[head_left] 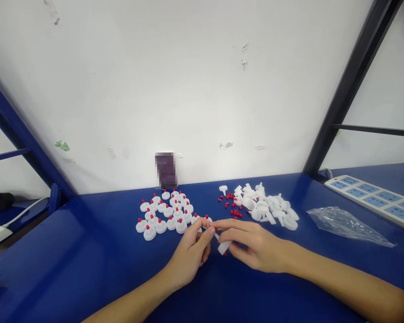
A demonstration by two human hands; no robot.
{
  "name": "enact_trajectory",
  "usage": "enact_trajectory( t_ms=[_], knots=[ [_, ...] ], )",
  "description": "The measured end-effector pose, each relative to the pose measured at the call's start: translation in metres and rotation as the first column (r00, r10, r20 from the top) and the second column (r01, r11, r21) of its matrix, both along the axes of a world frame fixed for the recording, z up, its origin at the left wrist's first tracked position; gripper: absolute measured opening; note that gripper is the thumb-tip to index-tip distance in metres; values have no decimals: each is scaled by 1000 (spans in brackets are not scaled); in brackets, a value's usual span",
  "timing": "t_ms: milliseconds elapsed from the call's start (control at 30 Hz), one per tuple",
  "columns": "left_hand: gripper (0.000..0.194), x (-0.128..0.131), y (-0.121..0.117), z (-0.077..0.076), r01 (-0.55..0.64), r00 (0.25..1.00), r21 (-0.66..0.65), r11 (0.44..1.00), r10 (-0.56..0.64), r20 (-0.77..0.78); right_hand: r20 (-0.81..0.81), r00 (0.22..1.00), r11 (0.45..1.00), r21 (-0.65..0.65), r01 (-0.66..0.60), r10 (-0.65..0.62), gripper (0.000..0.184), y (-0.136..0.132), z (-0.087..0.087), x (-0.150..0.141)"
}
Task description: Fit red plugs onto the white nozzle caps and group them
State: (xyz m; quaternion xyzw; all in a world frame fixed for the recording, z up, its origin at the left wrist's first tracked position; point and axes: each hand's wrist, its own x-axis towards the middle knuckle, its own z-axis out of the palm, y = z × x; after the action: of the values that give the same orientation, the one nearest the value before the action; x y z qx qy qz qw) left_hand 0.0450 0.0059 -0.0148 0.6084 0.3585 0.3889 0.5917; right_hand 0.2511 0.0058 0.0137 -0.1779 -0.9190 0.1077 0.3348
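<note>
White piece (224, 247) — tip hidden; right hand (256, 246) pinching it, left hand (190, 253) — grip unclear.

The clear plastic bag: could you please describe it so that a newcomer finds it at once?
On the blue table, look right, past the pile of loose white pieces. The clear plastic bag lies between that pile and the white power strip. Unlike these neighbours, it is see-through and crinkled.

Readable text or numbers — none.
</note>
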Motion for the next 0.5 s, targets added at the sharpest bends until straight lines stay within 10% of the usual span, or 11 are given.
enact_trajectory(
  t_ms=[500],
  knots=[
    [32,-2,6,-2,38,996,-85,996,-31,80,9,999,999,18,50,-50,26,0,-5,4]
  ],
)
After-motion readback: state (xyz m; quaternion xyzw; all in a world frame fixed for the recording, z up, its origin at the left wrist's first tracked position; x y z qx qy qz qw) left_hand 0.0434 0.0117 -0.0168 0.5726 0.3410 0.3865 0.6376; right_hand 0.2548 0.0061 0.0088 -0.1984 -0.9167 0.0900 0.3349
